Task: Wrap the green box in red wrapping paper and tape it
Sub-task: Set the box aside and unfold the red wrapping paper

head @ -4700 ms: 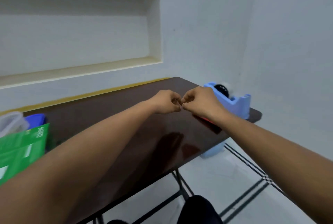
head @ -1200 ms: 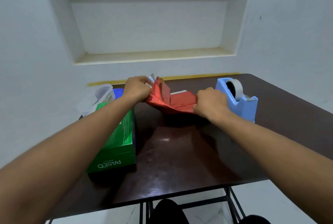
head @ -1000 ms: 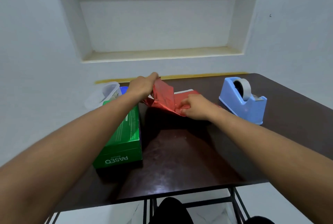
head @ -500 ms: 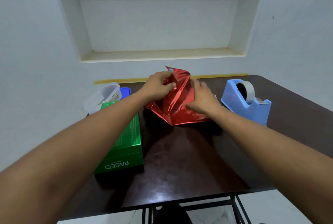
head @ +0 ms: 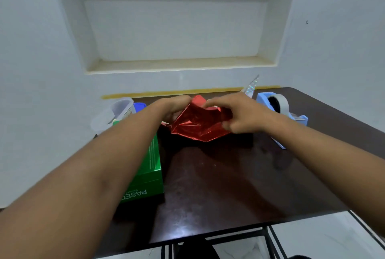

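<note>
1. Between the two hands, at the far middle of the dark brown glossy surface [head: 208,185]: one crumpled sheet of shiny red foil wrapping paper [head: 198,127], part-folded, its lower edge resting on the surface, upper edge raised.
2. Left hand [head: 173,106]: fingers curled onto the paper's upper left edge and gripping it; the fingertips are hidden behind the sheet.
3. Right hand [head: 239,115]: fingers bent and pinching the paper's upper right portion, thumb side toward the sheet.
4. Green rectangular cardboard box with white lettering [head: 148,173]: lies flat on the surface, nearer the person than the fingers and to their left, directly beneath the left forearm, apart from the paper. Long axis runs away from the person, short printed end facing the viewer. Left hand is the nearer one.
5. Judgement: the sheet must be opened flat before the box can be set on it; the box would then move right and forward, toward the paper.
6. Pale blue plastic tape dispenser holding a white tape roll [head: 279,108]: just right of the right hand.
7. Clear plastic container [head: 120,110]: left of the left hand, beyond the box's far end.
</note>
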